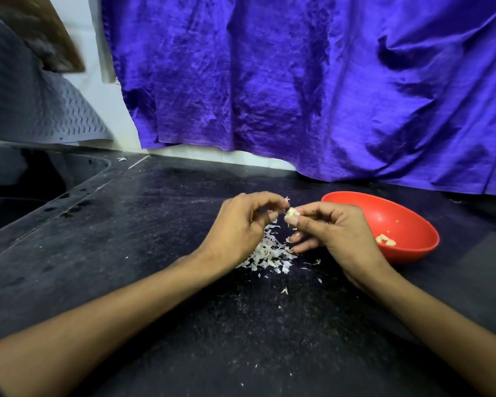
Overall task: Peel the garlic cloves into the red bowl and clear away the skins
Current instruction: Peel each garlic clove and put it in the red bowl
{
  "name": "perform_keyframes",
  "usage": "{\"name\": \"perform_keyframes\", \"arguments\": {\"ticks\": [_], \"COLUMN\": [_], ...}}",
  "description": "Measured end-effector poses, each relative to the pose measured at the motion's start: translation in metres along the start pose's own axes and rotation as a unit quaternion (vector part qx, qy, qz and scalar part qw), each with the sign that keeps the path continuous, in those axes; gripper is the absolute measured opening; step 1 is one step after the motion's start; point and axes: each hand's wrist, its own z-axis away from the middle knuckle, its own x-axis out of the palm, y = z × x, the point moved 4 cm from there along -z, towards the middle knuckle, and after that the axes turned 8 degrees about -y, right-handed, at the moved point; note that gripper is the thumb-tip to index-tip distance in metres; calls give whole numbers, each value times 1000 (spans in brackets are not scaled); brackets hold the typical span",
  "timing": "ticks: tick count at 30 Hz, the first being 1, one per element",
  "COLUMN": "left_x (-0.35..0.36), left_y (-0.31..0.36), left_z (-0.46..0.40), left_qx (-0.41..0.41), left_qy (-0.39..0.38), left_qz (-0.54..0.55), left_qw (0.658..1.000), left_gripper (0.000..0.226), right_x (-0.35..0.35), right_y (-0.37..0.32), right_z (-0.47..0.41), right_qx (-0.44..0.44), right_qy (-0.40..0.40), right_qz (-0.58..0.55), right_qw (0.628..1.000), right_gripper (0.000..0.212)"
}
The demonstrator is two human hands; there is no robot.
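Note:
My right hand pinches a pale garlic clove between thumb and forefinger, above the counter. My left hand is beside it with curled fingers, pinching a small flake of skin at the clove's top. A heap of white garlic skins lies on the black counter right under both hands. The red bowl sits just right of my right hand, with peeled clove pieces inside near its front wall.
The black stone counter is speckled with tiny skin bits. A sink lies at the far left, with a grey mat leaning above it. A blue cloth hangs along the back wall.

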Motion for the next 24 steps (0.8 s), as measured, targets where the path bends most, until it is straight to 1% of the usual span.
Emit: {"name": "perform_keyframes", "arguments": {"ticks": [2,5,9,11,15,19,22,24], "left_x": [3,2,4,5,0,-2,-4,-4], "left_y": [4,6,10,10,8,5,4,1], "left_z": [1,1,4,4,2,0,-2,-4], "left_qx": [10,11,52,63,41,9,-14,-35], "left_qy": [-17,-16,-18,-22,-13,-11,-8,-6], "left_qz": [-10,-35,-75,-74,-1,67,107,133], "left_qw": [1000,999,996,995,999,998,994,990], "left_gripper": [24,28,37,35,21,15,14,16], "right_x": [-1,-2,-3,-3,0,1,-1,-6], "right_y": [0,1,-1,-2,-3,-4,-7,-11], "right_z": [0,0,0,0,2,2,2,2], "right_qx": [-4,-4,-12,-17,-27,-34,-51,-68], "right_qy": [3,4,1,-3,-23,-24,-7,18], "right_qz": [3,14,29,32,48,61,81,84], "right_qw": [1000,1000,1000,999,998,997,995,994], "right_gripper": [4,2,5,5,4,6,10,8]}}
